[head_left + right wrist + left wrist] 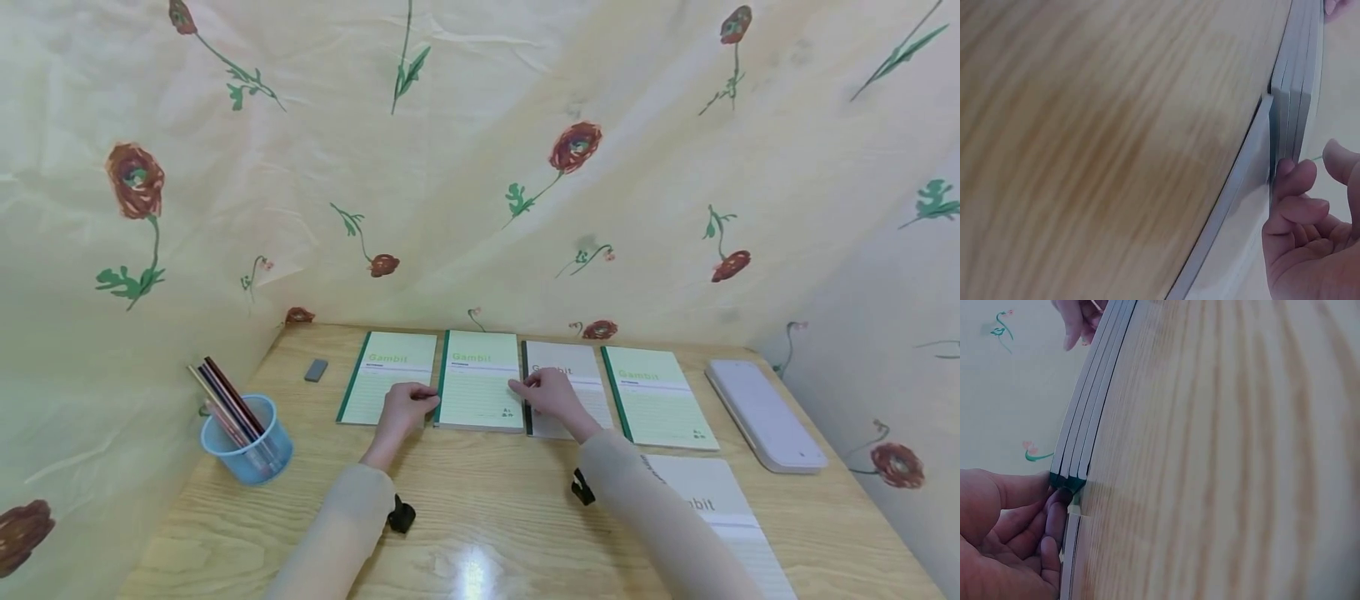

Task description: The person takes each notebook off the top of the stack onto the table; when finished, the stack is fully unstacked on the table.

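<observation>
In the head view a stack of green-covered notebooks (478, 387), second from the left in a row, lies between both hands. My left hand (405, 407) touches its dark green spine on the left side. In the left wrist view, thumb and index finger meet the spine of the stack (1090, 406). My right hand (553, 393) reaches over a grey notebook (581, 408) to the stack's right edge. Seen from the right wrist, fingertips of the right hand (1310, 244) touch the page edges of the stack (1294, 94), with the thumb apart from it.
Green notebooks (367, 400) (663, 412) stand at the row's two ends. A larger grey notebook (738, 521) lies front right, partly under the right sleeve. A white oblong case (765, 417) is at far right. At left are a blue cup (262, 467) of pencils and a grey eraser (317, 370).
</observation>
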A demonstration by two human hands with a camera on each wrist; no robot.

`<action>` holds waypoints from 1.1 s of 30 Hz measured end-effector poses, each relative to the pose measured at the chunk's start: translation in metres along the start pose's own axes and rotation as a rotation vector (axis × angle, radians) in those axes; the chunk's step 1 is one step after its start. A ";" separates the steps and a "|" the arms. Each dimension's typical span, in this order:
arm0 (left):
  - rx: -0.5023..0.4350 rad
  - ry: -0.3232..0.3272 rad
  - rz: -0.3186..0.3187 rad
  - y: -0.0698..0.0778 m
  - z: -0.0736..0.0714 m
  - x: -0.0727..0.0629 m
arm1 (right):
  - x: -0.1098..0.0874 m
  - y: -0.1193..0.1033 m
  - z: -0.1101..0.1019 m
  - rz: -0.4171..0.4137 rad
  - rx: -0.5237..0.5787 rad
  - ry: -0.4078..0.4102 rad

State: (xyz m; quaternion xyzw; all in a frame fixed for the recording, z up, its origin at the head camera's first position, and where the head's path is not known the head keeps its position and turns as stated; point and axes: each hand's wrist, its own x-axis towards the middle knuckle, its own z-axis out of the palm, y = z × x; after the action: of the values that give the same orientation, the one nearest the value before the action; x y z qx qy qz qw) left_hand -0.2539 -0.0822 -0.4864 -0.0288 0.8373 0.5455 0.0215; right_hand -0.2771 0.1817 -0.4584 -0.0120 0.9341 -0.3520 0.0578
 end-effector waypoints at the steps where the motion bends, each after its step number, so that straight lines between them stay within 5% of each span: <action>1: 0.003 -0.001 -0.002 0.000 0.000 0.000 | 0.000 -0.001 0.002 0.000 -0.010 0.009; 33: -0.001 0.007 0.031 0.001 0.004 -0.002 | 0.006 0.009 0.013 0.033 -0.001 0.106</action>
State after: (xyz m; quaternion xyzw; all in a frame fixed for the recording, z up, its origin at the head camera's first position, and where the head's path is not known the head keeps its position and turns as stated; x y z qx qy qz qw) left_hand -0.2520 -0.0786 -0.4870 -0.0179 0.8375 0.5461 0.0103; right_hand -0.2810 0.1798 -0.4744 0.0218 0.9362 -0.3505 0.0139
